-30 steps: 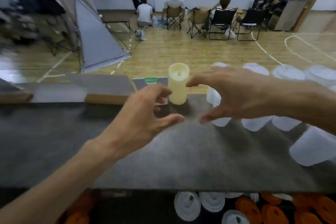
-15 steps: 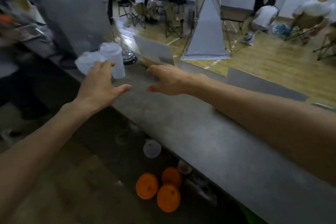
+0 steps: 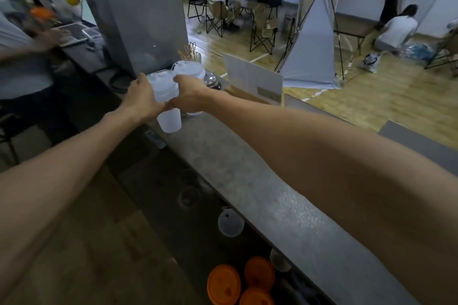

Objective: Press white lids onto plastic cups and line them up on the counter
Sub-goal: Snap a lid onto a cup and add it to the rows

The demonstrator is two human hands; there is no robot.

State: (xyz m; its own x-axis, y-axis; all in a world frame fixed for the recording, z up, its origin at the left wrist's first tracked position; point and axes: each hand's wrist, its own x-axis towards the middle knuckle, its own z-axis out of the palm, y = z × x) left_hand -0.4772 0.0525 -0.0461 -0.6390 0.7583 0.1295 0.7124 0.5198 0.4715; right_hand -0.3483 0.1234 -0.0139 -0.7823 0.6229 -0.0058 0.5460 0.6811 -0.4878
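Cups: left hand (image 3: 142,101) grips near cup (image 3: 166,104), right hand (image 3: 189,96) grips far cup (image 3: 190,70); hands touching. Grey counter (image 3: 260,193); wood floor (image 3: 371,96) beyond.

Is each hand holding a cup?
Yes: the left hand grips one lidded cup, the right hand the other cup.

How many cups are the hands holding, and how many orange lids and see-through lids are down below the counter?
Frosted cups with white lids, one in the left hand and one in the right hand: 2
Orange lids: 3
Clear lids: 2
Total: 7
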